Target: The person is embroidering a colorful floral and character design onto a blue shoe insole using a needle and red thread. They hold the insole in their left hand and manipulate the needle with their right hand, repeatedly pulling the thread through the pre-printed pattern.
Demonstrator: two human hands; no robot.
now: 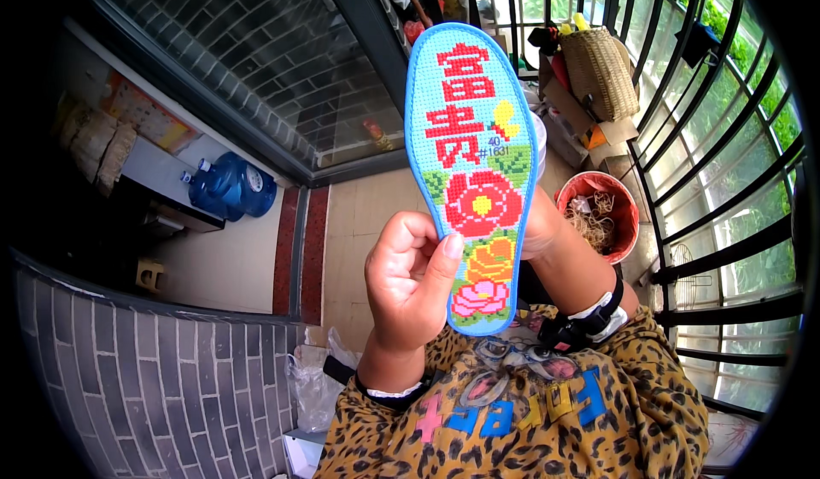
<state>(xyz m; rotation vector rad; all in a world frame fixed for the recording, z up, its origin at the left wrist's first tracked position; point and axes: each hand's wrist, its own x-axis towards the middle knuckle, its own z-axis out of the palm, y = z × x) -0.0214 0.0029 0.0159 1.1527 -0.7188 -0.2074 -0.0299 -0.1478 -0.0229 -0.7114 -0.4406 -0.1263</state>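
Observation:
A cross-stitched shoe insole (474, 178) with a blue edge stands tall before me, its patterned face towards the camera. Red characters cover its light blue wide part, a yellow butterfly sits beside them, and red, orange and pink flowers fill the narrower part. My left hand (410, 274) grips the insole's left edge, the thumb on its front and the fingers curled at the side. My right hand (540, 226) is at the right edge, mostly hidden behind the insole; its fingers do not show, so its hold cannot be told.
A bin (599, 213) with a red liner and tangled fibres stands right, below a woven basket (599, 72). Black railings (711, 222) curve along the right. Blue water bottles (240, 187) are left, behind a door track. A plastic bag (317, 383) lies by the brick wall (160, 376).

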